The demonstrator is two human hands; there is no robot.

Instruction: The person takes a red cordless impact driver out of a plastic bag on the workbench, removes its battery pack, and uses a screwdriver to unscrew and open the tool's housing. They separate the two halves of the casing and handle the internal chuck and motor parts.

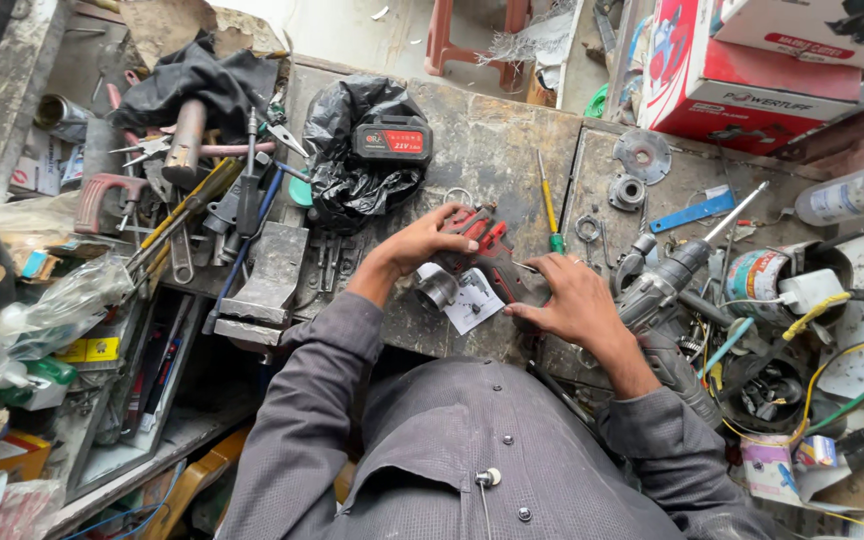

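A red and black power tool body (482, 262) with a silver metal nose lies on a small white sheet (474, 302) on the worn workbench (492, 150). My left hand (424, 240) grips its upper end from the left. My right hand (570, 300) closes over its lower right end. A black and red battery pack (392, 138) sits on a crumpled black plastic bag (352, 180) behind the tool. A thin yellow and green screwdriver (550, 208) lies just right of my left hand.
A heap of wrenches, pliers and hand tools (202, 190) fills the left of the bench. A grey drill-like tool (662, 285), wires and a tin (757, 275) crowd the right. Red and white cartons (742, 70) stand at the back right, beside a plastic bottle (852, 192).
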